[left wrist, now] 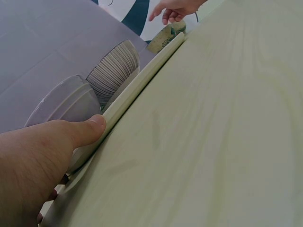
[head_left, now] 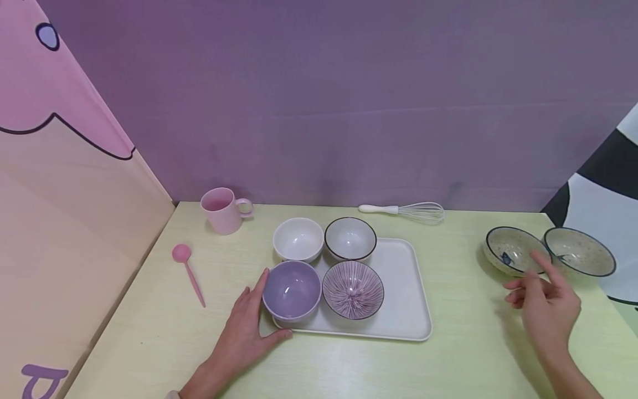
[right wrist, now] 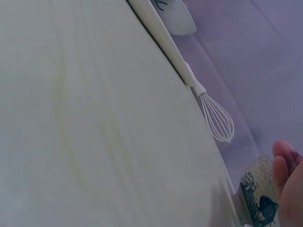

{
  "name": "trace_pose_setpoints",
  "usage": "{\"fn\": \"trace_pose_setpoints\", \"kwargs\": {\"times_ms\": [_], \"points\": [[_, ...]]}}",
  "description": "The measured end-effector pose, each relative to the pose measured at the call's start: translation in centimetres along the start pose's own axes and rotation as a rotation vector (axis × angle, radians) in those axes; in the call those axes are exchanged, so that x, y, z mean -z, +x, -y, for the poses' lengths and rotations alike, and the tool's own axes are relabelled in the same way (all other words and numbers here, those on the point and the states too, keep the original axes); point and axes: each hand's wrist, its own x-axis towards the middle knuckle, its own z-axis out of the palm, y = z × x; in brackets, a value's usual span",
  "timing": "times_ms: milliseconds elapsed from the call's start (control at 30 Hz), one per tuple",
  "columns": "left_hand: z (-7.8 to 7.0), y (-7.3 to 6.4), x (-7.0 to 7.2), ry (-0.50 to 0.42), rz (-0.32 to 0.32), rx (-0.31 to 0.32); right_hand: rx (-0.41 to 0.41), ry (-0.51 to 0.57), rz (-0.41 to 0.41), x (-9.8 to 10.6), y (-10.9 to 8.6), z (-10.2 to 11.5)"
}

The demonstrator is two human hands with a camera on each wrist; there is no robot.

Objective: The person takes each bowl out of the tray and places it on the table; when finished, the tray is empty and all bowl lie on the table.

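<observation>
My left hand (head_left: 241, 332) is at the front left corner of a white tray (head_left: 401, 288). Its fingers lie along the left side of a purple bowl (head_left: 292, 291), and the thumb touches the tray's front rim in the left wrist view. Beside that bowl stands a purple-striped bowl (head_left: 353, 290). Behind them are a white bowl (head_left: 298, 239) and a dark-rimmed white bowl (head_left: 350, 239). On the right, my right hand (head_left: 548, 313) hovers at the near side of a speckled bowl (head_left: 513, 252), index finger extended, holding nothing. A second speckled bowl (head_left: 580, 252) adjoins it.
Along the back edge of the table lies a white whisk (head_left: 411, 211). A pink mug (head_left: 225, 213) stands at the back left, with a pink spoon (head_left: 188, 271) lying in front of it. Printed cloth walls enclose the table at the back and sides.
</observation>
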Motion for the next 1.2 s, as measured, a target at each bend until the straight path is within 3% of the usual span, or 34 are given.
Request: {"fn": "trace_pose_setpoints", "kwargs": {"times_ms": [367,600,1000,1200], "points": [[-0.1,0.0,0.0,-0.007,0.005,0.007,0.092,-0.146,0.093,-2.2,-1.9,1.4],[0.0,0.1,0.0,-0.005,-0.007,-0.012,0.233,-0.353,0.179,-3.8,-3.1,1.6],[0.0,0.0,0.0,0.001,-0.010,-0.032,0.210,-0.369,0.398,-6.9,-5.4,1.7],[0.1,0.0,0.0,0.001,-0.014,-0.034,0.241,-0.394,0.490,-8.1,-6.5,1.8]]}}
